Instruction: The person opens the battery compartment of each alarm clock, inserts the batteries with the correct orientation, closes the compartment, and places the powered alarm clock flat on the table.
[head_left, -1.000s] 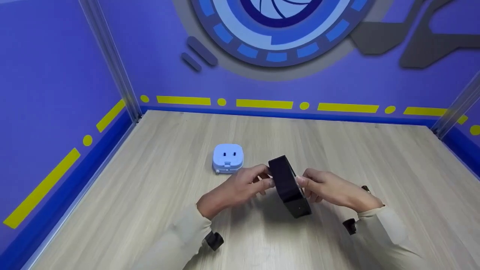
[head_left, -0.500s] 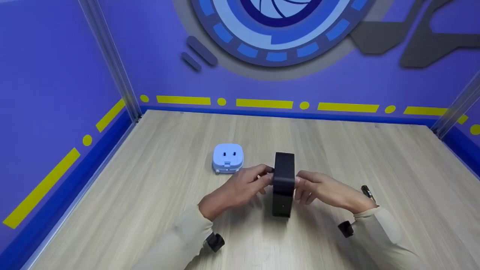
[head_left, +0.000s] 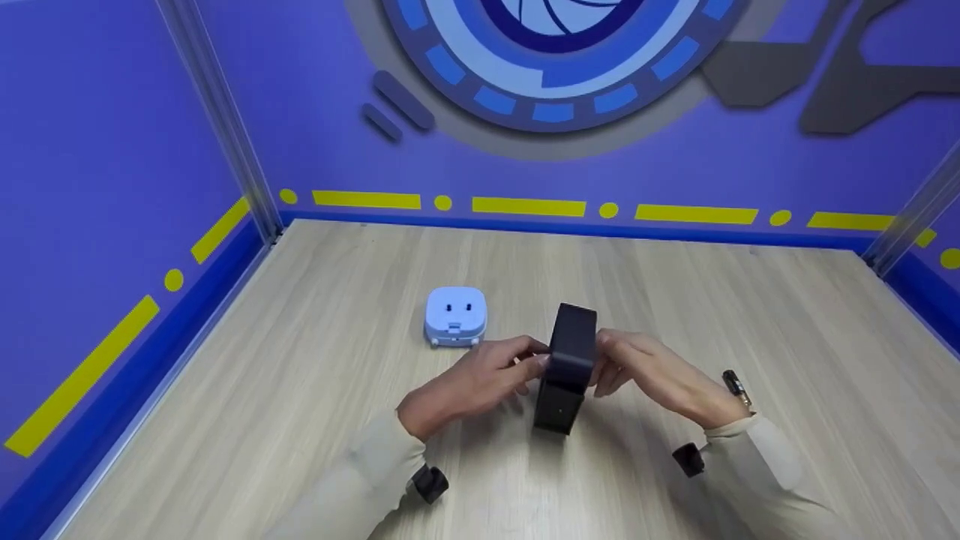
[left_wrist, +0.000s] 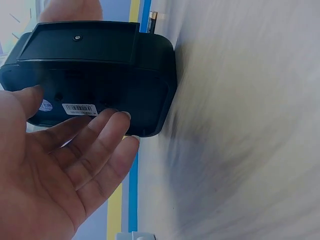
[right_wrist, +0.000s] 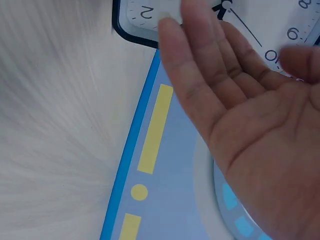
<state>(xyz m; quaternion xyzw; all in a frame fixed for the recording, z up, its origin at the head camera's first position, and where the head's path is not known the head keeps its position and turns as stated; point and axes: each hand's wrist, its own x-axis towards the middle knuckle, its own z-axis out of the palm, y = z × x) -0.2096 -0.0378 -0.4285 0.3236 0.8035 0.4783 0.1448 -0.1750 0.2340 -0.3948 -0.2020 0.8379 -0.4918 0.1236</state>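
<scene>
A black alarm clock (head_left: pixel 574 345) stands on its side on the wooden table, between the two hands. Its back, with a barcode label (left_wrist: pixel 80 109) and a wedge-shaped foot, faces my left hand (head_left: pixel 480 379). That hand's thumb and loosely bent fingertips lie against this back. On the other side is the white dial (right_wrist: pixel 142 15), numbered and with a thin second hand. My right hand (head_left: pixel 649 371) is beside the dial, its fingers extended and overlapping it in the right wrist view. Part of the dial is hidden by the fingers.
A light blue, rounded-square object (head_left: pixel 456 315) with two dark marks and small feet is just beyond the left hand. A battery (head_left: pixel 736 386) is beside the right wrist. Blue-purple panels (head_left: pixel 540 176) border the table (head_left: pixel 360 300) at the back and sides.
The clock has turned from a leftward slant to nearly edge-on, then slightly the other way. The right hand has shifted a little, its fingers lifting along the dial. The left hand has hardly moved.
</scene>
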